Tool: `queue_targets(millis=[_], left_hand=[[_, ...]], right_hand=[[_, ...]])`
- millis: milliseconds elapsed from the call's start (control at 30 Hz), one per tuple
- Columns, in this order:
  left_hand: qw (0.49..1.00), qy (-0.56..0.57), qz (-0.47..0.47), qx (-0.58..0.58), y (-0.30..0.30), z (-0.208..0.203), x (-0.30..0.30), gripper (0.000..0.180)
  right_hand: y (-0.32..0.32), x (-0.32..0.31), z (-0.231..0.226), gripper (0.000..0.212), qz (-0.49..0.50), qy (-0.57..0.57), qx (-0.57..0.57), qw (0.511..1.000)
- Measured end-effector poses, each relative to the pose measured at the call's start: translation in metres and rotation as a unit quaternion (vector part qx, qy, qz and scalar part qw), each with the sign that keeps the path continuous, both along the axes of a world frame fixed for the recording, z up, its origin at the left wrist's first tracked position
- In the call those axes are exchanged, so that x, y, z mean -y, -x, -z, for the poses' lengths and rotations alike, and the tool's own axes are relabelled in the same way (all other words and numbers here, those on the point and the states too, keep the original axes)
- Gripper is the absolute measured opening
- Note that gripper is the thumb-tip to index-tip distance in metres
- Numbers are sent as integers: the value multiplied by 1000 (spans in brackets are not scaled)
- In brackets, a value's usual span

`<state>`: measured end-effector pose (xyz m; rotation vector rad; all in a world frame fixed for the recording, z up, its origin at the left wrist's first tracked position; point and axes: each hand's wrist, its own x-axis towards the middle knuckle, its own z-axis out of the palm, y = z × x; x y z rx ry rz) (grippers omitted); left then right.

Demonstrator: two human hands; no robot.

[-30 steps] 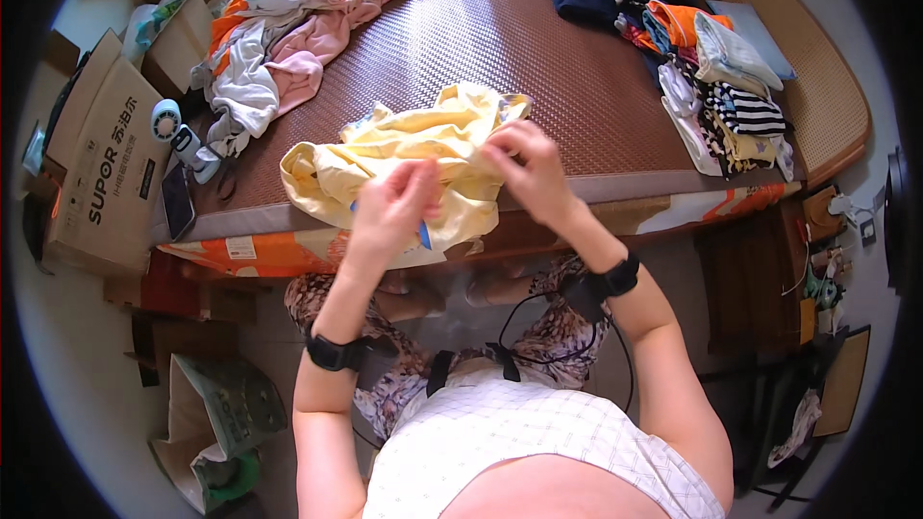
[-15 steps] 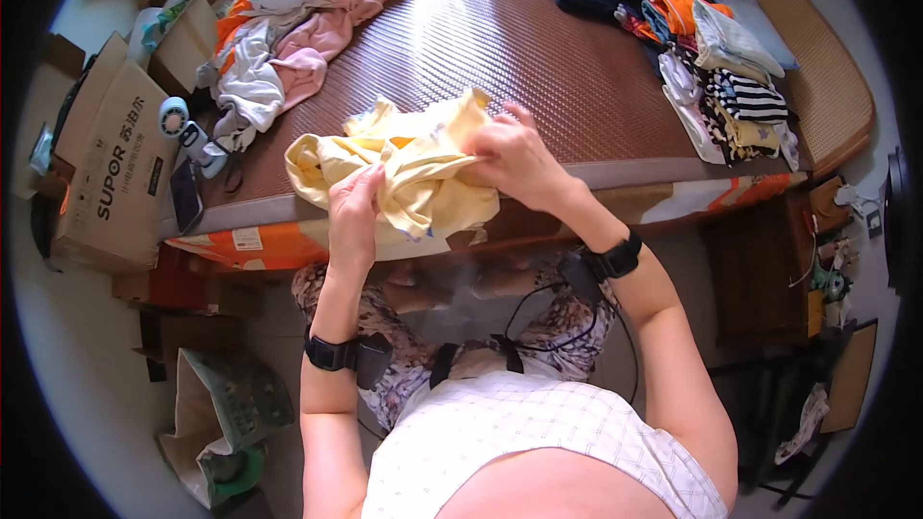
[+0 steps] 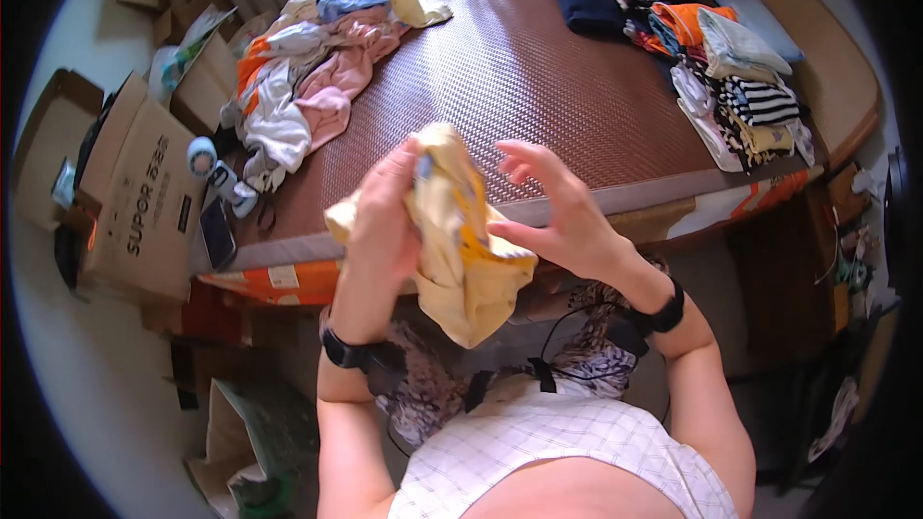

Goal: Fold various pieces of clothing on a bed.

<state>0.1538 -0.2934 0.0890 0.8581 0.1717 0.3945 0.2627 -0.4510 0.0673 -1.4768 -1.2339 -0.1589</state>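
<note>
A bunched yellow garment point(image 3: 466, 279) hangs in the air at the near edge of the bed. My left hand point(image 3: 383, 216) grips its left side, fingers behind the cloth and the back of the hand towards me. Part of a deeper yellow inside shows in its folds. Just right of it, my right hand point(image 3: 558, 207) is spread, thumb and fingers apart, holding nothing. The right thumb's tip comes close to the cloth; whether it touches, I cannot tell. The garment's exact kind is hidden by the folds.
Loose clothes point(image 3: 317, 86) lie heaped on the bed mat point(image 3: 481, 58) at the left. Folded clothes point(image 3: 740, 67) stand in stacks at the right. A phone point(image 3: 218, 233) and a small handheld fan point(image 3: 204, 159) rest by the left edge, beside a cardboard box point(image 3: 144, 202).
The yellow garment has been lifted off the bed edge, gathered up and turned more upright in my left hand. My right hand has let go of it and opened to the right.
</note>
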Motion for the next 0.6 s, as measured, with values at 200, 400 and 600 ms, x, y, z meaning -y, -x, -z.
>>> queue_targets(millis=[200,400,600], left_hand=[[986,-106,106,68,-5,-11,5,22],[655,-729,-197,22,-5,41,-64,28],[992,-78,102,15,3,21,-67,11]], right_hand=[[-54,-17,-3,19,33,132,-17,991],[-36,-39,-26,14,-219,64,-456,860],[-47,-53,11,15,-51,301,-98,947]])
